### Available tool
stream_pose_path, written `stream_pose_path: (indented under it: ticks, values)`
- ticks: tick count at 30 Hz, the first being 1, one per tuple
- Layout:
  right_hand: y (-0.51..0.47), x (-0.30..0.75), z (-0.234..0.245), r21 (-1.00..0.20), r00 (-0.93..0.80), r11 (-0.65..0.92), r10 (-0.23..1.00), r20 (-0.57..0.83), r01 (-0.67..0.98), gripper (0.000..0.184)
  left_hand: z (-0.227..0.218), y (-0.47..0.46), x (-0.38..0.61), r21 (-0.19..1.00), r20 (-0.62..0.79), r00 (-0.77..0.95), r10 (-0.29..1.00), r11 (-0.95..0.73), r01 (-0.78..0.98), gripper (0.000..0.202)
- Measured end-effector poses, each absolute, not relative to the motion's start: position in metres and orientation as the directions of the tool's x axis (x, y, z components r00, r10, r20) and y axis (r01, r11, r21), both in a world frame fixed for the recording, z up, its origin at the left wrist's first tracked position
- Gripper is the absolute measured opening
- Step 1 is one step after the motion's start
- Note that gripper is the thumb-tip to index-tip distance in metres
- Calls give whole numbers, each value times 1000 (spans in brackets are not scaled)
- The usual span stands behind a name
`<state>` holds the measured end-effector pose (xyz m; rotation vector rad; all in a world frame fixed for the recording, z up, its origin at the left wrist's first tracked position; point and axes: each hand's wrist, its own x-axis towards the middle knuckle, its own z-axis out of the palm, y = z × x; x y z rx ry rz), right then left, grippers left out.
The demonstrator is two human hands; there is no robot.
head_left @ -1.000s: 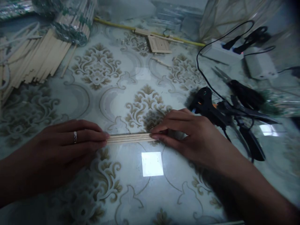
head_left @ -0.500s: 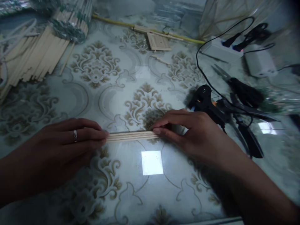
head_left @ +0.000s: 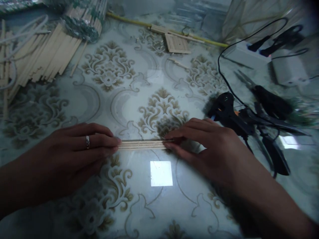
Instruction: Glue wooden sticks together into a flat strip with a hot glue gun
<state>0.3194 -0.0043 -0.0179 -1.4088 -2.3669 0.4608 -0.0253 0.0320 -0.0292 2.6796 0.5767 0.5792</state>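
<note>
Several thin wooden sticks (head_left: 142,145) lie side by side as a short flat strip on the patterned tabletop (head_left: 94,229). My left hand (head_left: 82,152), with a ring on one finger, has its fingertips closed on the strip's left end. At the right end, my right hand (head_left: 206,142) pinches the sticks between thumb and fingers. The ends of the strip are hidden under the fingertips.
A pile of long wooden sticks (head_left: 54,53) and a plastic-wrapped bundle (head_left: 82,23) lie at the back left. Farther back is a small stick panel (head_left: 177,43). On the right are a black glue gun (head_left: 224,106), pliers (head_left: 271,99) and a white power strip (head_left: 249,56) with cords.
The whole view has shifted, so the surroundings appear farther right. Both hands keep their hold on the strip, and my right hand's fingers have moved slightly along its end.
</note>
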Motion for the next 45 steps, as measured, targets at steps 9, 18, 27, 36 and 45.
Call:
stream_pose_path:
  ticks: [9, 18, 27, 36, 45]
  values:
    - [-10, 312, -19, -286, -496, 522, 853, 160, 804, 10, -30, 32, -23, 385, 316, 824, 471, -857, 342, 19]
    - [-15, 301, -13, -123, -551, 573, 817, 170, 811, 10, -27, 33, -22, 386, 319, 828, 461, -861, 331, 17]
    - [-12, 311, -13, -355, -490, 495, 865, 111, 793, 27, -28, 31, -25, 415, 286, 827, 485, -840, 349, 23]
    - [-11, 307, -17, -335, -475, 493, 869, 139, 803, 16, -31, 31, -25, 417, 290, 833, 472, -845, 333, 20]
    - [-10, 307, -17, -390, -463, 468, 879, 114, 793, 13, -31, 32, -25, 408, 293, 835, 466, -851, 331, 17]
